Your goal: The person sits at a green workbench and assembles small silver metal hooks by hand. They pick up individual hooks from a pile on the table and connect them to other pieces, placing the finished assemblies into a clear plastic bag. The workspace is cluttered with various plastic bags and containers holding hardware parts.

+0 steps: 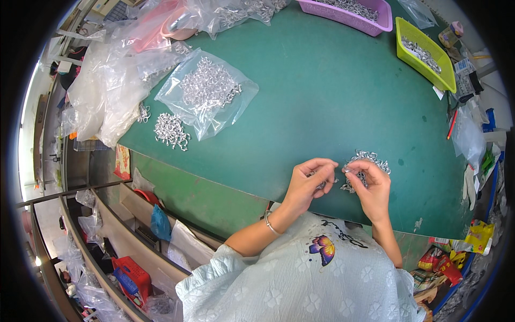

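My left hand (310, 182) is above the green table (300, 107) near its front edge, fingers curled around a few small silver metal pieces, with thumb and forefinger close together. My right hand (371, 185) is just to its right, pinching a small curved silver piece (347, 170) between thumb and fingertips. The two hands are a short gap apart. A pile of small silver metal pieces (380, 161) lies behind and beneath my right hand, which partly hides it. Their exact kind is too small to make out.
To the left are a loose heap of silver pieces (170, 130) and a clear plastic bag (236, 107) full of them. More plastic bags (102, 91) crowd the far left. A purple basket (375, 28) and a yellow-green basket (448, 79) stand at the far right.
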Available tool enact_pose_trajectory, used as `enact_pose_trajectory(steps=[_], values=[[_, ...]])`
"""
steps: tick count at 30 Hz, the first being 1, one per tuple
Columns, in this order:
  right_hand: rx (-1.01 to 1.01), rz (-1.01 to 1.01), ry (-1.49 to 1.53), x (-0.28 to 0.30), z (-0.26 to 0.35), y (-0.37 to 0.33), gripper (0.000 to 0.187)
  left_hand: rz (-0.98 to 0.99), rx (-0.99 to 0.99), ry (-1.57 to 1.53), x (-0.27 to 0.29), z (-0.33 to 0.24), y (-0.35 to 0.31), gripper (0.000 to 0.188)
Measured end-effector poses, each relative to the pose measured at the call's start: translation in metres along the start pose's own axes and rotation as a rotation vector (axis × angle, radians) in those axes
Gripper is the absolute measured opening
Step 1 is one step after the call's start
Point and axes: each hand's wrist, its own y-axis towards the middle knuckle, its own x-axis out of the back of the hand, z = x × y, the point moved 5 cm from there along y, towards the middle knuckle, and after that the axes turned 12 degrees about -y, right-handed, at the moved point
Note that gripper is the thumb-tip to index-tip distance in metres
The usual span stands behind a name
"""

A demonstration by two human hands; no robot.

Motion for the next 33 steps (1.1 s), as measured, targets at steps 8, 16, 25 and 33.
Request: enact_pose_trajectory(steps=[8,16,25,33], values=[[0.035,-0.017,0.081,-0.002,0.011,-0.003,0.019,-0.057,-0.165,0.342,-0.015,-0.010,-0.005,0.013],[0.157,-0.067,-0.056,0.002,0.020,-0.003,0.019,0.052,-0.268,0.458,-0.028,-0.019,-0.011,0.011],[0.172,-0.071,-0.028,0.002,0.023,-0.008,0.015,0.099,-0.268,0.469,-0.031,-0.020,-0.015,0.009],[0.137,-0.064,0.005,0.005,0.022,-0.005,0.015,0.078,0.087,-0.039,-0.016,-0.008,-0.009,0.009]])
